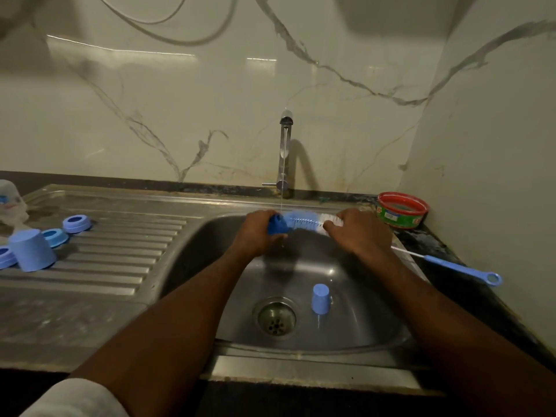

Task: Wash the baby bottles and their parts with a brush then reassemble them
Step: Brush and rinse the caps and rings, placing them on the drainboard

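Sink (pixel 186 266) basin, near side: blue cap (pixel 320 298) upside down just beside drain (pixel 275 317). Drainboard, left edge of surface: bigger blue cap (pixel 31 249) w/ three blue rings (pixel 77 223) near it; clear bottle (pixel 10 203) at far left, partly cut off. Right edge: thin brush (pixel 451 264) lying flat. Over basin's far side: left hand (pixel 258 233), fingers curled round dark blue brush end; right hand (pixel 358 233) fingers grip bristles of brush (pixel 304 220). Tap (pixel 284 152) running, stream hits brush. Red-rimmed tub (pixel 401 209) at far right corner.

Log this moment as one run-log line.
left hand: holds brush | right hand: on bristles | tap: running | cap: in sink
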The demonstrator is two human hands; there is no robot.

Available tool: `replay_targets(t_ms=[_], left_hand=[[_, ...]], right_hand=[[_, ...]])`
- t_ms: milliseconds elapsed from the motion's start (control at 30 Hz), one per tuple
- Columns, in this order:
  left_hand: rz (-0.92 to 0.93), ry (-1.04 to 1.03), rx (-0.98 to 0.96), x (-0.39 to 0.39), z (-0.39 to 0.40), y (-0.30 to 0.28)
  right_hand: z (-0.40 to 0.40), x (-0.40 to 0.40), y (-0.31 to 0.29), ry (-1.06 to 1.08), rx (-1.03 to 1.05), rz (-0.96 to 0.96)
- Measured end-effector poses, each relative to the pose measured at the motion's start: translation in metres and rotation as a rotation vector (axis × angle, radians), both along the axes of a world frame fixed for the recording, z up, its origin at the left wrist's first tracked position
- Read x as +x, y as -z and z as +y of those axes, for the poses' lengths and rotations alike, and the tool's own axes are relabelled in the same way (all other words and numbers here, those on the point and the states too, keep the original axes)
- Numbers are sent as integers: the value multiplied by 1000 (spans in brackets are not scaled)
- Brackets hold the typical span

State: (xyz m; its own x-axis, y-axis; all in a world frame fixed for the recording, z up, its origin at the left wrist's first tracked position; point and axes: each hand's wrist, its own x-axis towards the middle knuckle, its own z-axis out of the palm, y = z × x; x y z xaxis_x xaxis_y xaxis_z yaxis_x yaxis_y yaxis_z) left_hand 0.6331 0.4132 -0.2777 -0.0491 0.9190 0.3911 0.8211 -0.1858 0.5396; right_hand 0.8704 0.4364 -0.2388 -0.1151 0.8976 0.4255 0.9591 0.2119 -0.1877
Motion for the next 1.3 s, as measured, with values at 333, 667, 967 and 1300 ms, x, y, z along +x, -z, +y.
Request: replay_targets(t_ms=[333,667,967,1300], left_hand=[[-166,-44,-54,7,2,-4],[-144,-130,-86,3,-4,-3],[-140,-61,-129,9,-7,-5],[139,-103,-26,3,-12,-20]], right_hand=[[-2,17,0,43,-144,-204],[-2,10,5,-28,-239,-194],[-6,5,4,-42,-269,-181],[-10,6,3,-41,-264,-160]])
